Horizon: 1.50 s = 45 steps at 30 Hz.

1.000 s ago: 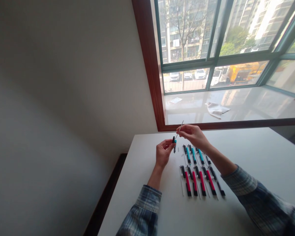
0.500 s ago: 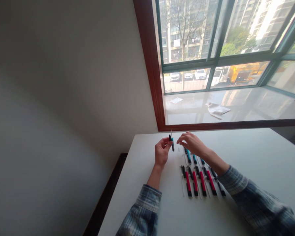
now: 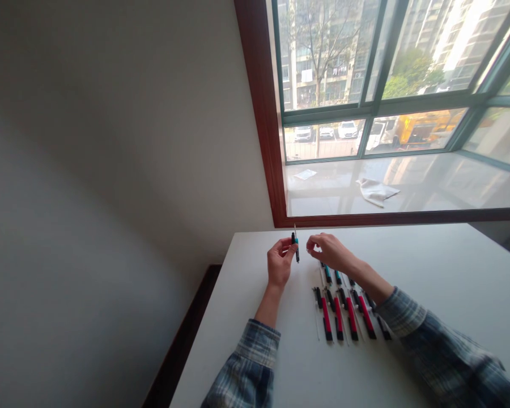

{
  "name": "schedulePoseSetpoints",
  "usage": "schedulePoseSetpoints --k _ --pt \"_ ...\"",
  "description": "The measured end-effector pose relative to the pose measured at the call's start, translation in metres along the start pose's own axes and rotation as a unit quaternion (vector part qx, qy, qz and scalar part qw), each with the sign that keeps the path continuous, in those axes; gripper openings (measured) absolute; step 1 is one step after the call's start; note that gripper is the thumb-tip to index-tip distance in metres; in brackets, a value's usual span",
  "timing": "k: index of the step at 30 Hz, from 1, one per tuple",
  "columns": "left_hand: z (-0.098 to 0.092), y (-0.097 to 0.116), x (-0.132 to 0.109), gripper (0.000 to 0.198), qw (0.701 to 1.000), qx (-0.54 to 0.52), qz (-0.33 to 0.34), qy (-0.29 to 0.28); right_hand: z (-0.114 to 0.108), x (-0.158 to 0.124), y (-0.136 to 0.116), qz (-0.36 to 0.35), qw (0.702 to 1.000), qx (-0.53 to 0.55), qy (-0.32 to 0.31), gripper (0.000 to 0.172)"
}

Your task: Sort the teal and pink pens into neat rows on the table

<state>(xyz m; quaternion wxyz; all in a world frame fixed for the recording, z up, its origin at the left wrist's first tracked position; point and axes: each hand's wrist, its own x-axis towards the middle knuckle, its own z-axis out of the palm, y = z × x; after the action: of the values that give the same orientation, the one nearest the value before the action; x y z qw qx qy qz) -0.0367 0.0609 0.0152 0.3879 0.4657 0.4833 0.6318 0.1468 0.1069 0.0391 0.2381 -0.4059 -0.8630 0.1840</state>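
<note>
My left hand (image 3: 279, 263) pinches a teal and black pen barrel (image 3: 296, 247) upright above the white table (image 3: 429, 272); a thin refill tip sticks out of its top. A little to the right of it, my right hand (image 3: 328, 251) hovers with its fingers curled, thumb and forefinger close together; whether it holds a small part I cannot make out. Below that hand lie teal pens (image 3: 328, 275), partly hidden by it. Nearer to me lies a row of red and black pens (image 3: 338, 317) side by side.
A wood-framed window fills the upper right. On its glossy sill lie a crumpled white cloth (image 3: 376, 191) and a small sheet of paper (image 3: 305, 174). A plain wall stands to the left. The table's left edge drops to a dark floor.
The thin refill has gone from my right hand into the barrel held by my left hand. My right hand has let go of it and dropped lower, towards the teal pens.
</note>
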Motion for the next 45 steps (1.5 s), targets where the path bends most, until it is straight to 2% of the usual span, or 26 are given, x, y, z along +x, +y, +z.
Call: schedulePoseSetpoints --k 2,5,8,10,17,29,32,36,39,42,45 --pt "-0.004 -0.004 -0.002 0.031 1.0 0.021 0.006 -0.007 -0.004 0.002 0.001 0.028 0.992 0.109 0.062 0.018" --pt "-0.008 -0.011 -0.007 0.03 0.998 0.053 0.012 -0.026 -0.012 0.004 0.002 0.04 0.953 0.268 0.134 0.032" --pt "-0.008 -0.018 -0.009 0.026 0.996 0.074 0.022 -0.043 -0.018 0.004 0.001 0.032 0.916 0.361 0.17 0.037" --pt "-0.007 -0.023 -0.01 0.023 0.994 0.091 0.029 -0.047 -0.021 0.002 0.001 0.03 0.904 0.388 0.176 0.039" --pt "-0.003 -0.025 -0.009 0.021 0.993 0.099 0.038 -0.049 -0.016 0.002 0.005 0.04 0.914 0.377 0.147 0.046" --pt "-0.002 -0.014 -0.01 0.021 0.992 0.106 0.039 -0.054 -0.013 0.005 0.002 0.035 0.921 0.36 0.145 0.04" --pt "-0.002 -0.013 -0.01 0.022 0.993 0.098 0.04 -0.056 -0.013 0.005 0.003 0.041 0.933 0.339 0.117 0.043" --pt "-0.002 -0.013 -0.01 0.023 0.992 0.101 0.044 -0.062 -0.015 0.002 0.0 0.035 0.955 0.292 0.038 0.049" --pt "-0.001 -0.011 -0.01 0.026 0.992 0.093 0.048 -0.072 -0.014 0.0 -0.004 0.018 0.966 0.258 -0.003 0.04" --pt "0.0 -0.01 -0.01 0.025 0.991 0.098 0.05 -0.079 -0.012 0.001 -0.007 0.002 0.965 0.26 0.024 0.026" --pt "-0.001 -0.011 -0.01 0.026 0.989 0.111 0.05 -0.079 -0.014 0.004 -0.008 -0.004 0.942 0.323 0.086 0.026"
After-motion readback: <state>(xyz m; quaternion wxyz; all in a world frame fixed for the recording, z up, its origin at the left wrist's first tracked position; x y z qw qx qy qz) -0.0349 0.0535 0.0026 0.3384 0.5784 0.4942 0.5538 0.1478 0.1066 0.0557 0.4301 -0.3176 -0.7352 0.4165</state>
